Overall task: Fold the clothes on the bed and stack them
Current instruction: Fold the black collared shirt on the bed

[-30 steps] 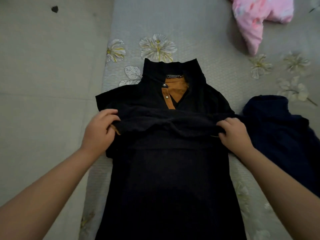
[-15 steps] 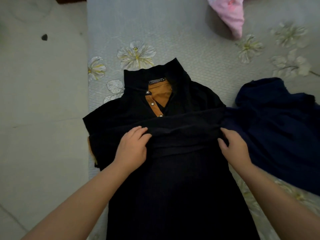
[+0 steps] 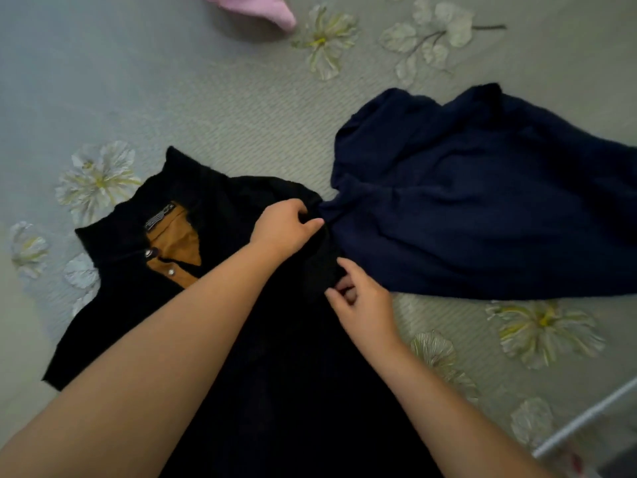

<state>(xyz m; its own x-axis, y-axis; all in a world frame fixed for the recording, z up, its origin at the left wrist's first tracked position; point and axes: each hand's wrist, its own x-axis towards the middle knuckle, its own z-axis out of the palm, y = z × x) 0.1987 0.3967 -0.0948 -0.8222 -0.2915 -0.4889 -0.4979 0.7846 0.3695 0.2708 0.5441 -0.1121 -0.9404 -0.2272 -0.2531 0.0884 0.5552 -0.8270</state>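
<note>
Nearest, a black shirt [image 3: 282,391] spread flat on the bed [image 3: 213,108], body running off the near edge, collar and tan inner placket [image 3: 174,250] pointing far-left. Both forearms crossing over it toward its right shoulder. Right hand [image 3: 362,305] at the right sleeve edge, fingers [image 3: 339,288] curled and pinching black cloth. Just beyond, left hand [image 3: 284,229], fingers [image 3: 310,224] bent round a bunch of the same sleeve where it touches the navy garment [image 3: 482,201]. That navy piece lying crumpled and unfolded to the right, farther back. At the far edge, a corner of a pink garment [image 3: 255,8], whether folded impossible to tell. Judged progress: early. Sleeve seemingly being turned in on the first shirt; lengthwise folds, the navy and pink pieces, and any stacking all left to do. No finished stack in view.
</note>
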